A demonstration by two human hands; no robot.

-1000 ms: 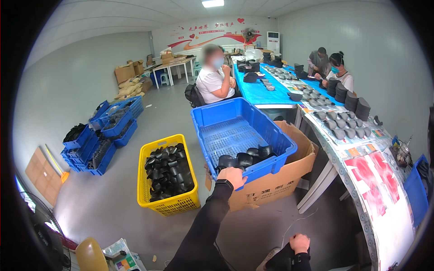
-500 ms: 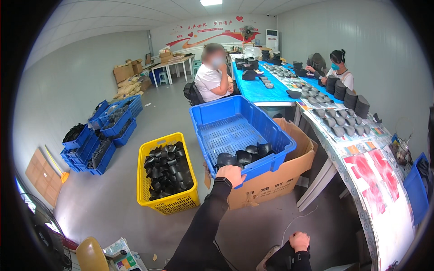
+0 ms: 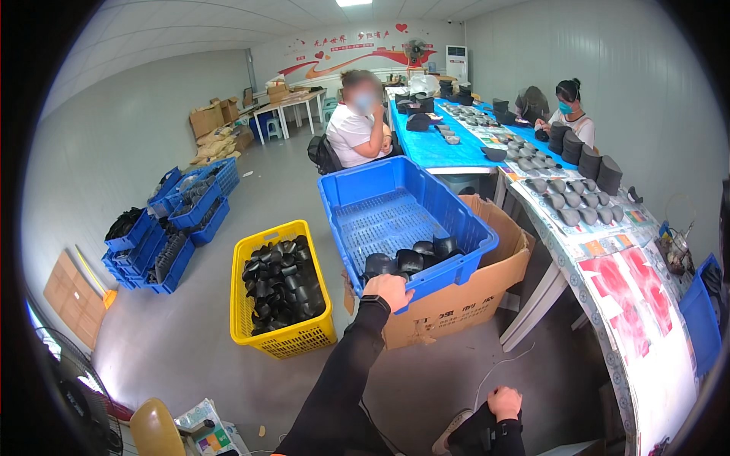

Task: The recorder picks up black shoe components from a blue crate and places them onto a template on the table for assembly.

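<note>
My left hand (image 3: 388,291) is closed on the near rim of a blue plastic crate (image 3: 365,176), at its near left corner. The crate sits tilted on an open cardboard box (image 3: 449,321). Several curved black cup-like pieces (image 3: 411,261) lie gathered at the crate's near end. My right hand (image 3: 504,403) rests low on my dark-clothed leg, fingers curled in, with nothing visible in it. Left of the crate, a yellow plastic basket (image 3: 325,323) on the floor holds a heap of similar black pieces (image 3: 281,289).
A long table (image 3: 430,163) with rows of grey and black cups runs along the right. A seated person (image 3: 353,137) is beyond the crate; two others (image 3: 570,125) sit across the table. Filled blue crates (image 3: 171,262) stand at left, a fan (image 3: 80,395) lower left.
My hands and the crate stay in place. Across the table, one person's head and hands have shifted slightly.
</note>
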